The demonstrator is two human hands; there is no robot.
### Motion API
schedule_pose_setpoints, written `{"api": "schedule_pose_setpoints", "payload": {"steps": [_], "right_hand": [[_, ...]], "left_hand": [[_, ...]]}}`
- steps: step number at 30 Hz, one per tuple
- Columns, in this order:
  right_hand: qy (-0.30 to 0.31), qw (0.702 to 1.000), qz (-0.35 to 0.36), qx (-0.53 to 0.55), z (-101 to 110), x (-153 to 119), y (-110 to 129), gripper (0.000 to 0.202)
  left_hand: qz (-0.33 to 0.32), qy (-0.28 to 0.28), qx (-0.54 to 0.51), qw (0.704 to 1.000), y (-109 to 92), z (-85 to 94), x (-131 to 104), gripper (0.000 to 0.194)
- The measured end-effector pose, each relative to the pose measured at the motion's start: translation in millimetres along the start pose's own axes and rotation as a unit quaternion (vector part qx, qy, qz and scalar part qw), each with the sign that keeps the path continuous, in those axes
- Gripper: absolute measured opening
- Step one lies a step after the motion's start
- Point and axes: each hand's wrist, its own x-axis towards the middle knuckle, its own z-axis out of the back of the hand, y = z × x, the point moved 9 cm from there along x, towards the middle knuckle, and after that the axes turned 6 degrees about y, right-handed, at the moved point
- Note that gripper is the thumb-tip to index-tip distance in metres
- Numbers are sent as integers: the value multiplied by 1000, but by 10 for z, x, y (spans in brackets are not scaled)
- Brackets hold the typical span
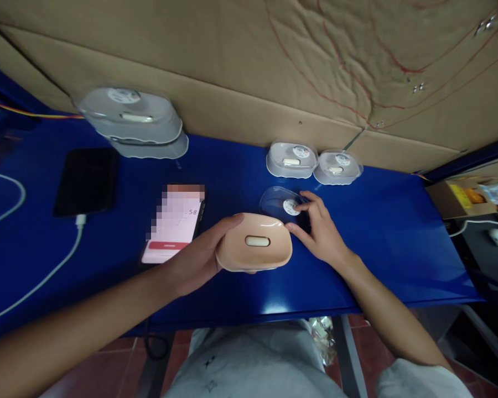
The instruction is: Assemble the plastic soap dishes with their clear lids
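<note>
Left hand [205, 251] wrapped round the peach case [236, 251] over the desk [319, 290], thumb on its rim, seemingly steadying it face-up! Right hand [326, 232], fingers half spread, at the clear cover [274, 202]; gripping or just touching, can't tell. Beyond, two covered cases [290, 168] sit side by side, apparently parked clear.

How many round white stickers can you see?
4 stickers: one on the big box at back left, one on each small box farther right, one on the clear lid by the right hand. Others may be hidden.
</note>
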Motion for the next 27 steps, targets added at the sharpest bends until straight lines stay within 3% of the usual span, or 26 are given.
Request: {"api": "schedule_pose_setpoints", "payload": {"steps": [4, 8, 13, 16, 18, 23, 27], "right_hand": [[10, 999, -3, -43, -4, 1, -4, 48], [10, 997, -15, -78, -19, 9, -28, 74], [-34, 997, -36, 67, 87, -48, -111, 71], [-35, 977, 4, 209, 71, -128, -21, 74], [-13, 972, 50, 230, 13, -184, 127, 81], [26, 975, 183, 123, -90, -262, 537, 84], [45, 965, 251, 65, -112, -248, 708, 86]], "left_hand": [[-17, -32, -2, 999, -41, 41, -15, 40], [-81, -30, -14, 996, -170, 73, -4, 38], [-94, -16, -13, 995, -192, 80, 9, 42], [-67, 8, -3, 998, -115, 29, 15, 47], [-53, 32, 1, 998, -66, -22, 14, 53], [-56, 80, 27, 995, -25, -128, -6, 59], [-51, 105, 61, 991, -5, -198, -24, 71]]}}
